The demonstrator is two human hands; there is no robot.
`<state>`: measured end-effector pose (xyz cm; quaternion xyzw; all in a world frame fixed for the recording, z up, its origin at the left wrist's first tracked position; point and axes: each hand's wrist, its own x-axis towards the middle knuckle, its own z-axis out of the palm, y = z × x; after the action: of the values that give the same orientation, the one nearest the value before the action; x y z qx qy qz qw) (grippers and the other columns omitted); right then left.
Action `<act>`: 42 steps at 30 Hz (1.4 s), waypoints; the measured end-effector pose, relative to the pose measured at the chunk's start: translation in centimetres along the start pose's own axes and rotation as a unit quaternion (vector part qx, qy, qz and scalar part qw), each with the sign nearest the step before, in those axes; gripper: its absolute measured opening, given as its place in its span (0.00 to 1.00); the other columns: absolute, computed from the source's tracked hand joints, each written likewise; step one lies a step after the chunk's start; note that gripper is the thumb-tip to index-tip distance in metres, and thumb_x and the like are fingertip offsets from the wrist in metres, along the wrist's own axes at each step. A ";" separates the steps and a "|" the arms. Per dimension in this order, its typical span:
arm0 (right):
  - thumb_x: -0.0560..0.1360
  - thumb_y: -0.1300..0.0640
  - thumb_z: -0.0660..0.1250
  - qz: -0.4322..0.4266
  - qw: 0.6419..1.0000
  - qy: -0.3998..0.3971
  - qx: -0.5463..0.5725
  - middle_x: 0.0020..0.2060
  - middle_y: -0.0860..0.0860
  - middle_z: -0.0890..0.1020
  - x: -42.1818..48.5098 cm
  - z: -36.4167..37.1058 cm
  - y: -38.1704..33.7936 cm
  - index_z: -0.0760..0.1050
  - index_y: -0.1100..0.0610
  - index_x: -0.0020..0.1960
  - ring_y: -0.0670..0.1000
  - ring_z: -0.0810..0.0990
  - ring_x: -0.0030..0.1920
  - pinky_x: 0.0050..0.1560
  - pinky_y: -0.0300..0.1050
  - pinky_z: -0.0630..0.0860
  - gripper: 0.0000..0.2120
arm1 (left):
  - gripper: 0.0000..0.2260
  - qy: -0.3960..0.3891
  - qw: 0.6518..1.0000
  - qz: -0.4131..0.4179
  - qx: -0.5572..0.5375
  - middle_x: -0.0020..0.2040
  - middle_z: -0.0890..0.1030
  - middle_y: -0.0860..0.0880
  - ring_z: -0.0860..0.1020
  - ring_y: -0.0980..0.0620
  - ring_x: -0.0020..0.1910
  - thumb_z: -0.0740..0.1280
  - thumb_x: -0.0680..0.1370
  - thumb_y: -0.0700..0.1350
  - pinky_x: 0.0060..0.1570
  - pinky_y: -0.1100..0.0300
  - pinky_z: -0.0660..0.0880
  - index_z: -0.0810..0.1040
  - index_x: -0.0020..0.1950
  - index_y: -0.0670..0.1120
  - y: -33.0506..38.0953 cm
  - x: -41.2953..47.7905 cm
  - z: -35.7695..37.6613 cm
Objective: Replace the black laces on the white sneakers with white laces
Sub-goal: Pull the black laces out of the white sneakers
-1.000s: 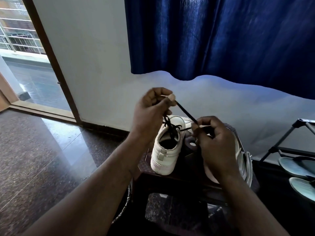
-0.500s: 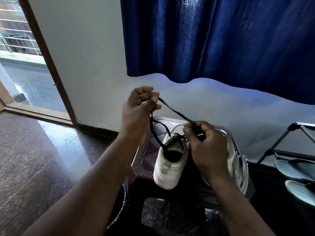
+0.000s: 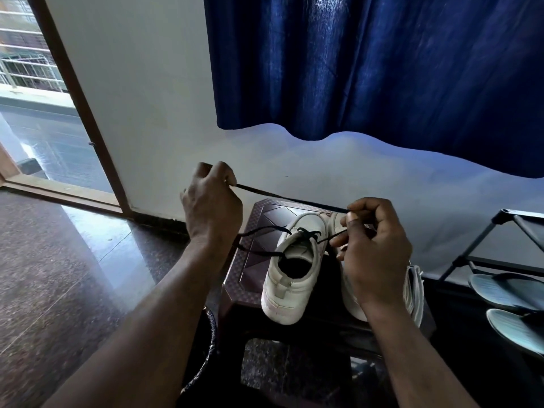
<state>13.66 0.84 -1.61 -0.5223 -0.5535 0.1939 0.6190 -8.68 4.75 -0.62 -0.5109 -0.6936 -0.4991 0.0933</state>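
Observation:
A white sneaker (image 3: 290, 278) stands heel toward me on a dark brown stool (image 3: 256, 231). A black lace (image 3: 291, 198) is stretched taut between my hands; more of it loops left of the shoe and crosses the top eyelets. My left hand (image 3: 213, 206) grips one end above and left of the stool. My right hand (image 3: 374, 248) pinches the lace over the second white sneaker (image 3: 351, 304), which it mostly hides. White laces (image 3: 413, 293) lie along that shoe's right side.
A black shoe rack (image 3: 500, 231) with pale blue slippers (image 3: 506, 293) stands at the right. A blue curtain (image 3: 382, 69) hangs on the white wall behind. An open doorway (image 3: 44, 128) is at the left, over dark polished floor.
My left hand has moved left and away from the shoe, drawing the black lace out longer. My right hand has stayed over the second sneaker, still pinching the lace.

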 end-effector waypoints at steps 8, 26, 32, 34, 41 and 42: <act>0.76 0.66 0.68 -0.129 0.978 -0.028 -0.162 0.50 0.47 0.85 -0.9 0.7 0.3 0.86 0.54 0.54 0.47 0.83 0.51 0.57 0.41 0.78 0.13 | 0.23 -0.204 0.947 0.235 -0.080 0.57 0.82 0.53 0.83 0.49 0.52 0.66 0.65 0.26 0.53 0.52 0.81 0.87 0.51 0.47 2.3 -2.4 2.0; 0.73 0.51 0.71 -0.150 0.943 -0.074 -0.287 0.59 0.54 0.84 -1.2 -0.1 0.6 0.75 0.53 0.71 0.60 0.80 0.61 0.63 0.64 0.75 0.27 | 0.12 -0.355 0.901 0.239 -0.066 0.46 0.83 0.59 0.75 0.49 0.55 0.62 0.71 0.52 0.59 0.51 0.74 0.80 0.52 0.57 2.9 -3.6 1.5; 0.72 0.47 0.70 -0.171 0.932 -0.040 -0.316 0.58 0.53 0.75 -2.7 -0.1 0.3 0.79 0.52 0.66 0.58 0.74 0.58 0.60 0.56 0.73 0.23 | 0.10 -0.348 0.894 0.272 -0.079 0.47 0.81 0.55 0.78 0.47 0.52 0.62 0.71 0.48 0.56 0.48 0.76 0.78 0.49 0.52 2.8 -4.0 1.9; 0.73 0.46 0.69 -0.166 0.928 -0.082 -0.323 0.55 0.52 0.77 -3.2 0.2 0.5 0.79 0.52 0.65 0.57 0.75 0.57 0.58 0.55 0.74 0.22 | 0.13 -0.346 0.897 0.266 -0.069 0.47 0.79 0.54 0.79 0.48 0.51 0.60 0.70 0.50 0.52 0.49 0.77 0.81 0.49 0.53 2.7 -3.8 2.2; 0.75 0.48 0.72 -0.119 0.935 -0.133 -0.306 0.51 0.53 0.84 -3.3 1.0 0.3 0.76 0.51 0.62 0.61 0.83 0.45 0.39 0.50 0.77 0.17 | 0.15 -0.364 0.902 0.233 -0.006 0.47 0.78 0.54 0.80 0.49 0.51 0.61 0.70 0.50 0.43 0.50 0.80 0.83 0.51 0.57 3.3 -3.8 1.4; 0.76 0.47 0.71 -0.119 0.935 -0.133 -0.307 0.51 0.54 0.84 -3.2 1.0 0.3 0.75 0.51 0.62 0.62 0.84 0.45 0.39 0.50 0.77 0.17 | 0.15 -0.366 0.900 0.238 -0.003 0.47 0.78 0.55 0.79 0.49 0.52 0.60 0.70 0.51 0.44 0.50 0.80 0.83 0.52 0.57 3.3 -3.8 1.4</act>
<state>11.89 -1.24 -3.62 -0.5866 -0.7214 0.0070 0.3680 -3.79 3.43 -1.76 -0.8078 -0.5349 -0.2418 -0.0525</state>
